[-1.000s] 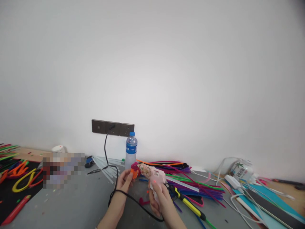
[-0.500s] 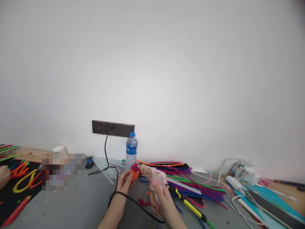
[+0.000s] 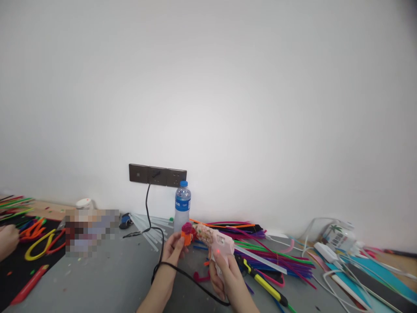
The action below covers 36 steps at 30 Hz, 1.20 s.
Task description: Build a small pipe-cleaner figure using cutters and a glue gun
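Note:
My left hand (image 3: 173, 250) pinches a small orange and magenta fuzzy piece (image 3: 186, 237), held up just in front of the water bottle (image 3: 182, 208). Wrapped round the handle of a pale pink hot glue gun (image 3: 224, 241) is my right hand (image 3: 224, 271). A red light glows on the gun's body, and a clear glue stick (image 3: 260, 258) sticks out of its back. The gun's crusted nozzle end points left at the magenta part; whether the tip touches it I cannot tell. The black cord (image 3: 192, 274) crosses over my left wrist.
Bundled coloured pipe cleaners (image 3: 293, 265) and a yellow-black craft knife (image 3: 269, 284) lie at right. Glue sticks (image 3: 148, 232) lie below the wall socket (image 3: 158, 174). At far left, another person's hand (image 3: 8, 241) is near yellow-handled scissors (image 3: 39, 245). White cables (image 3: 329, 282) cross the right side.
The whole view has shifted slightly, so things appear a little further right. Both hands keep their holds, the glue gun still beside the fuzzy piece.

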Tool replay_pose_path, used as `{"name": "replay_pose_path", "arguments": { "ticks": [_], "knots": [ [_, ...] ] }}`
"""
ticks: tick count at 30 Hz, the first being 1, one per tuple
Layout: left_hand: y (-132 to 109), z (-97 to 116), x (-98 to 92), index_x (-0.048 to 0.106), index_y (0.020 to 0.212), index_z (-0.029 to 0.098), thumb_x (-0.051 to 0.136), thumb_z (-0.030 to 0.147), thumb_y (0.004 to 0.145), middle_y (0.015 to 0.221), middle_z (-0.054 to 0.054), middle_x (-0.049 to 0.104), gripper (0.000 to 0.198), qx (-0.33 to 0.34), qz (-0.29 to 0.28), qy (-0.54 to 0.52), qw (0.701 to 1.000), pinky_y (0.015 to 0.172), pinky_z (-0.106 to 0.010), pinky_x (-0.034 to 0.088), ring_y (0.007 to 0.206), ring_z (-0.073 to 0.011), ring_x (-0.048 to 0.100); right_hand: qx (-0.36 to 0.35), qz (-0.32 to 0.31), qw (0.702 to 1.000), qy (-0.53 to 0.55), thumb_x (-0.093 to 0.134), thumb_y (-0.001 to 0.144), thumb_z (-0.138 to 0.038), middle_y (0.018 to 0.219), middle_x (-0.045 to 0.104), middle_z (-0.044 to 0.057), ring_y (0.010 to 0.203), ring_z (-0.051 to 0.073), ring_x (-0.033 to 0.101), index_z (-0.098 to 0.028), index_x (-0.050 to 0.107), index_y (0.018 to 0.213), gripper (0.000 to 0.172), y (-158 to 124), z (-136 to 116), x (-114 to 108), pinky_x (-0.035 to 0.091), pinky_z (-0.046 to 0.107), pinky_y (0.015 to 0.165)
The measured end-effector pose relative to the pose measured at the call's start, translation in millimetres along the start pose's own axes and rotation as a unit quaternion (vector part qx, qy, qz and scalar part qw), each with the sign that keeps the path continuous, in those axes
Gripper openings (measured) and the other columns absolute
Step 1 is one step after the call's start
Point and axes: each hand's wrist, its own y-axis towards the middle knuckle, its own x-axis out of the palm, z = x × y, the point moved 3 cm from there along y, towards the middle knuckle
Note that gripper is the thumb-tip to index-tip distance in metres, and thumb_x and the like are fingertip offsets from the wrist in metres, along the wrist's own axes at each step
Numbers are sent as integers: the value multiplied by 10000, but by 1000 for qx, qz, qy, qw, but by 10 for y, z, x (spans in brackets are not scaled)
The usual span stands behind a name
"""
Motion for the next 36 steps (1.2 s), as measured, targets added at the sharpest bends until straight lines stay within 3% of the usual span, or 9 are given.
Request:
{"name": "replay_pose_path", "arguments": {
  "ticks": [7, 13, 20, 36],
  "knots": [
    [45, -18, -14, 700, 775, 139, 833, 616, 375, 558, -27, 670, 637, -44, -10, 8, 999, 371, -174, 330, 417, -99, 539, 1, -13, 1000, 6, 607, 694, -730, 361, 358, -137, 265, 18, 180, -200, 486, 793, 552, -19, -30, 9, 187, 144, 267],
    [-46, 79, -5, 705, 812, 143, 846, 559, 435, 581, -11, 666, 579, -46, -8, 16, 999, 427, -180, 380, 468, -104, 562, -4, -25, 1000, 2, 602, 717, -711, 369, 357, -139, 267, 15, 174, -194, 488, 807, 537, -32, -55, 14, 177, 141, 266],
    [-81, 128, 22, 700, 810, 137, 846, 570, 409, 588, -17, 668, 609, -49, -8, 15, 999, 425, -189, 365, 474, -110, 552, 12, -21, 1000, -11, 610, 685, -732, 359, 361, -141, 248, 16, 194, -193, 488, 802, 565, -32, -66, 32, 152, 140, 261],
    [31, -56, -60, 703, 827, 140, 829, 584, 458, 607, -33, 679, 591, -35, -7, -2, 999, 415, -187, 371, 457, -104, 551, -21, -24, 998, -47, 589, 732, -704, 359, 351, -126, 255, 25, 206, -200, 475, 745, 517, -22, -89, 19, 185, 153, 260]
  ]
}}
